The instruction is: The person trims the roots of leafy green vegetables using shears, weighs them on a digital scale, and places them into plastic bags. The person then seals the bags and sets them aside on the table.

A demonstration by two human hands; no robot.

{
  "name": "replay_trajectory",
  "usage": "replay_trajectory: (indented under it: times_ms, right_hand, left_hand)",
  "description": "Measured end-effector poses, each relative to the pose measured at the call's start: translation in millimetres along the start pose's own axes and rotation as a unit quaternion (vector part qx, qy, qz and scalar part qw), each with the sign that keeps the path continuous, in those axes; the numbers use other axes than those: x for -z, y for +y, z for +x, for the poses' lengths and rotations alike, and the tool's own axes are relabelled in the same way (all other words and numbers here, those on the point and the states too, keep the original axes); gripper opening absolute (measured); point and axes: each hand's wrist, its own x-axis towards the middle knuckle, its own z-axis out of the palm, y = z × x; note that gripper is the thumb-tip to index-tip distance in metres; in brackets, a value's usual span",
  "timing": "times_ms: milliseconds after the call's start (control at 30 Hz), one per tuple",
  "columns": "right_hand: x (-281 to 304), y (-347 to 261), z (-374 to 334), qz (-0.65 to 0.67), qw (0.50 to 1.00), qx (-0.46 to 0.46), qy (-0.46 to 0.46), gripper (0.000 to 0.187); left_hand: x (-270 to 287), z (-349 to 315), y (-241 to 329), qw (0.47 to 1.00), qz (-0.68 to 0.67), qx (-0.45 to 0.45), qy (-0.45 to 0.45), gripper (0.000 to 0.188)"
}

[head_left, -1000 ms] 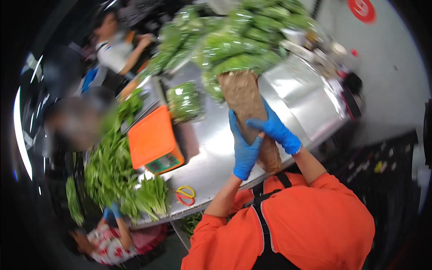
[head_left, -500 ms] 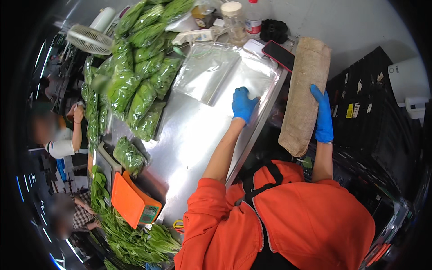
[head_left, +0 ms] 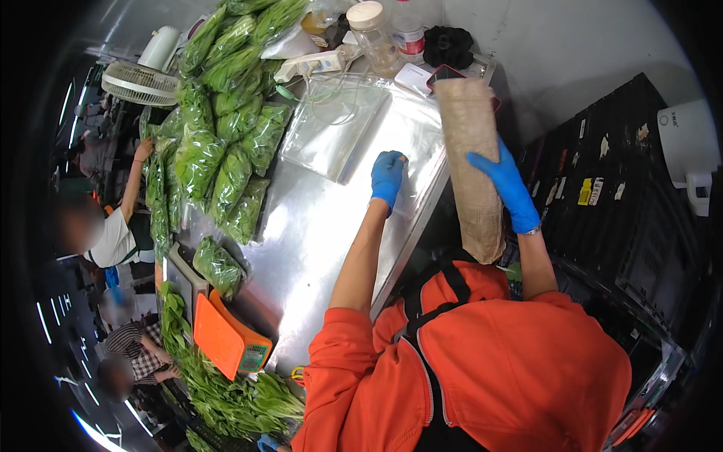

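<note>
Your right hand [head_left: 512,184] grasps a long brown package [head_left: 468,196] right of centre in the frame, thumb across its front, the package standing tilted along the near edge of the counter [head_left: 309,248]. Your left hand [head_left: 386,179], near the middle of the frame, has its fingers curled in beside the clear plastic bags [head_left: 331,124]; you cannot tell from here whether it pinches any plastic. The package's top end covers much of the phone [head_left: 446,74] at upper right, with a black cloth [head_left: 447,47], a bottle [head_left: 407,34] and a lidded jar [head_left: 374,41] crowded just above. A white power strip [head_left: 316,65] borders the plastic bags at the top. Bagged greens [head_left: 199,162] fill the upper left, and a smaller bag [head_left: 217,265] lies beside the orange scale [head_left: 226,331]. Loose greens [head_left: 226,388] spread across the lower left, where your sleeve partly hides a yellow handle [head_left: 298,375]. Black crates [head_left: 595,173] stand close behind your right hand, and a fan [head_left: 141,83] sits upper left.
</note>
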Motion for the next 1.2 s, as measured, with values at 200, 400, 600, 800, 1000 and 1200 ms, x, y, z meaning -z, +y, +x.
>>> replay_trajectory:
  times_ms: [200,400,600,800,1000,1200]
  right_hand:
    - [-29.8,18.2,-7.2,-0.170,0.956,0.046,-0.235,0.085]
    - [-43.8,27.0,0.7,-0.238,0.936,-0.010,-0.258,0.090]
    - [-72.8,12.3,-2.9,-0.339,0.902,-0.024,-0.265,0.086]
    - [-111.7,-2.1,5.4,-0.033,0.914,-0.032,-0.404,0.069]
    - [-155.9,-30.2,-3.3,0.207,0.852,-0.253,-0.409,0.049]
    - [-216.3,-19.8,-2.7,0.091,0.794,-0.271,-0.537,0.044]
  left_hand:
    - [21.0,17.3,-28.8,0.966,0.188,-0.153,-0.088,0.017]
    - [65.3,-7.4,28.0,0.996,0.004,-0.062,0.063,0.018]
    - [79.1,-33.8,-0.7,0.984,-0.066,-0.135,0.100,0.024]
    - [109.1,-78.0,92.8,0.885,0.236,-0.300,0.264,0.011]
    - [134.9,-109.5,49.4,0.899,0.133,-0.224,0.353,0.013]
    - [168.0,-134.4,64.9,0.842,0.197,-0.161,0.476,0.019]
